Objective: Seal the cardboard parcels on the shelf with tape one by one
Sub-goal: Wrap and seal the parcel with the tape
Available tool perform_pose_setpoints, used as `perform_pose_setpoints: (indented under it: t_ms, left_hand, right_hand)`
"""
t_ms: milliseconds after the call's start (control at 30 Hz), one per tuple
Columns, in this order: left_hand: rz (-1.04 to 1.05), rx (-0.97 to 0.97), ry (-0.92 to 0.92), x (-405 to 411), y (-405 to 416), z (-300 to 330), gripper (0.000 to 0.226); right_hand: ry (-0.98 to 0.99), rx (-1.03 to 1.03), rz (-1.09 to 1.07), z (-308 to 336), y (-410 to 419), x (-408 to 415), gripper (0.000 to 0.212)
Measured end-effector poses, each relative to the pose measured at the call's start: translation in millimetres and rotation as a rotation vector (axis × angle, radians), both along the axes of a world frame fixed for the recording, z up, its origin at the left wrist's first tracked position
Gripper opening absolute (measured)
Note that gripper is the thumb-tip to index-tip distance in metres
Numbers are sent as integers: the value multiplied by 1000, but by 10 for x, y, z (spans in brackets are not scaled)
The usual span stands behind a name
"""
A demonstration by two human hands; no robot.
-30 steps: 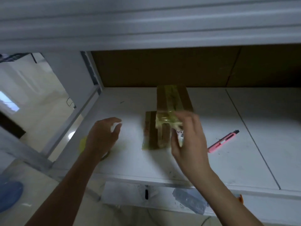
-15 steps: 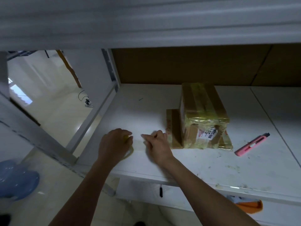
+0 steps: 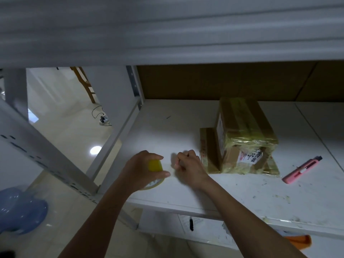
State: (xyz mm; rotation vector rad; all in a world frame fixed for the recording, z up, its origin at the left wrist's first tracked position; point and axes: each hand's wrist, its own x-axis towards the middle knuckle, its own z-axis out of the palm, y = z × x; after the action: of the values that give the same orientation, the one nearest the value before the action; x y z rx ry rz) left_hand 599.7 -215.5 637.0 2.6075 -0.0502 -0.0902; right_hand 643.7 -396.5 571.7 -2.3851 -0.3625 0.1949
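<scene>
The left hand (image 3: 143, 169) holds the tape roll (image 3: 154, 173) at the front left of the shelf (image 3: 242, 198); its grip is clamped around the yellow roll, thumb on the near side and fingers over the top. The right hand (image 3: 188, 166) sits just beside it, fingers curled together at the roll's right edge. The likely purpose is to pick up the free tape end, but the frame does not show whether any tape is pinched.

The 2 cardboard parcels (image 3: 240, 138) lie to the right of both hands, slightly further back on the shelf. The right hand is the nearer one; its knuckles are just beside the left edge of the lower parcel. The upper parcel (image 3: 245, 127) rests on the flat lower parcel (image 3: 208, 149). The long axis of the upper parcel runs front to back, angled slightly to the left at the rear. A strip drawn from the roll therefore needs to travel rightward and then along that axis.

Count:
- 2 parcels, stacked, both already carrying yellowish tape.
- 1 tape roll.
- 1 pink utility knife (image 3: 301, 169), on the shelf to the right of the parcels, apart from them.
- 2 hands.
</scene>
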Motion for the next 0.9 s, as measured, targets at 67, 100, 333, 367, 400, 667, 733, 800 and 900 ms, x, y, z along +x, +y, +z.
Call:
perform_pose_setpoints:
  t_ms: [67,100,333,367,400,667,733,800,900]
  left_hand:
    - [-53,-68,39,2,83,15,51]
    - [-72,-106,37,-6,116,14,49]
    - [-44,-542,-110,-33,258,295,51]
    - [-57,-565,-155,-26,238,383,55]
    - [-67,-596,-191,-19,201,472,55]
    - [-230,-761,-228,64,-541,690,51]
    - [-286,-721,-239,102,-736,723,47]
    - [-317,-596,-276,157,-875,766,47]
    - [-348,-308,-322,231,-1008,793,48]
  right_hand:
    - [-14,74,39,47,-44,-16,23]
    - [-28,102,54,70,-59,-32,19]
    - [-326,284,92,763,-210,-123,21]
    - [-389,283,68,901,-248,-138,20]
    - [-432,292,38,1021,-300,-159,20]
    - [-418,363,-240,1344,-1215,-362,14]
    - [-363,427,-305,1330,-1443,-409,22]
    - [-330,479,-371,1315,-1666,-456,26]
    - [-291,552,-436,1302,-1949,-506,27]
